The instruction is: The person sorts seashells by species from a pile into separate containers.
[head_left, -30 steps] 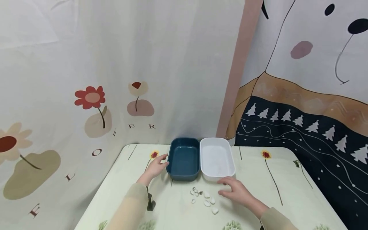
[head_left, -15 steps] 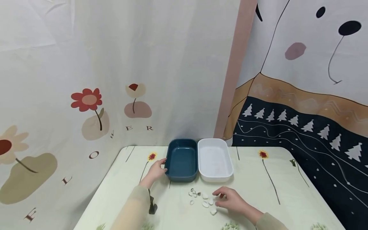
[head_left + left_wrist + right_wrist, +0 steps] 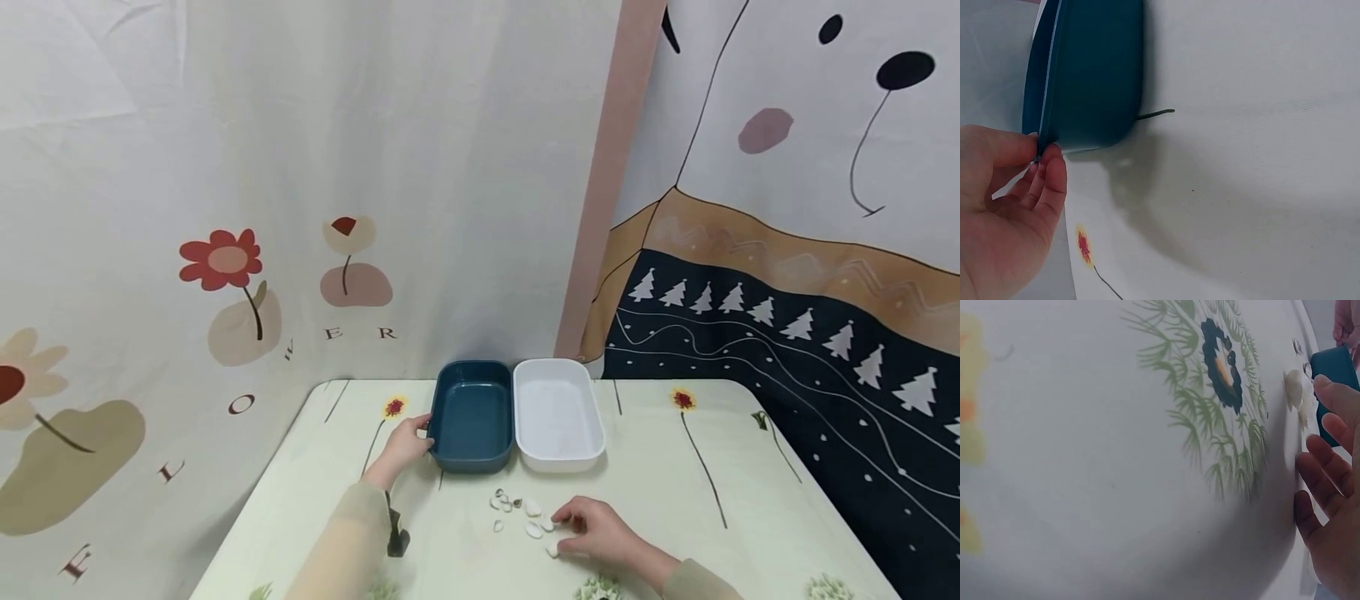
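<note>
My left hand [image 3: 402, 447] is at the left side of a dark blue rectangular dish [image 3: 474, 466]. In the left wrist view the thumb lies over the rim and the fingers press its outer wall [image 3: 1094, 81], pinching the edge. My right hand [image 3: 603, 533] is low over the table, thumb and fingertips beside a loose group of small white seashells [image 3: 532, 507]. The thumb tip is right at the nearest shell [image 3: 552, 551], and the index finger reaches another shell [image 3: 547, 526]. The right wrist view has the fingers loosely bent, with the thumb close to a shell [image 3: 1295, 389].
A white rectangular dish [image 3: 562, 464] stands against the blue one's right side, both near the back edge. Several smaller shells [image 3: 506, 505] lie left of the larger ones. The table [image 3: 652, 467] has a flower-print cover; printed curtains [image 3: 480, 167] hang behind and beside it.
My left hand has moved in from beside the blue dish and taken hold of its rim. My right hand has come down from near the white dish to the shells.
</note>
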Motion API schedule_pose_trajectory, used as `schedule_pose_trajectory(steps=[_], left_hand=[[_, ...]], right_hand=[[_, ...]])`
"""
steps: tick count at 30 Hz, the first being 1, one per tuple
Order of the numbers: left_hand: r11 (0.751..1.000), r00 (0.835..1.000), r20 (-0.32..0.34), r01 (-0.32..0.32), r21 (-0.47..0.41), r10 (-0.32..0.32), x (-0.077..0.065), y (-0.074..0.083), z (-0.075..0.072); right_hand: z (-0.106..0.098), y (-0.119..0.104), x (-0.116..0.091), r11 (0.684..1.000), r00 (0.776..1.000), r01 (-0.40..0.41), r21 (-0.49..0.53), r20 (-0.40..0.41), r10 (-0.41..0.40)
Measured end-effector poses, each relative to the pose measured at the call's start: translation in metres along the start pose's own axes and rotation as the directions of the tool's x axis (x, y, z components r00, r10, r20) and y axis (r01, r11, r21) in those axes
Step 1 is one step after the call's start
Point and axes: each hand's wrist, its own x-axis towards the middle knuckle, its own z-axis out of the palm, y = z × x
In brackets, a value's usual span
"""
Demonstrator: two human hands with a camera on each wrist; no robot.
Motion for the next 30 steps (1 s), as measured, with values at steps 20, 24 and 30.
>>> schedule_pose_trajectory(steps=[20,24,30], left_hand=[[0.994,0.996,0.038,0.082,-0.077,-0.079,-0.002,0.004,0.001],[0.994,0.996,0.034,0.08,-0.078,-0.077,-0.001,0.003,0.0],[0.993,0.997,0.034,0.075,-0.087,-0.072,-0.001,0.002,0.001]], right_hand=[[0.013,0.007,-0.004,0.993,0.997,0.043,-0.113,-0.062,-0.05],[0.015,0.009,-0.004,0.987,0.995,0.063,-0.147,-0.074,-0.074],[0.016,0.01,-0.003,0.983,0.995,0.067,-0.171,-0.066,-0.079]])
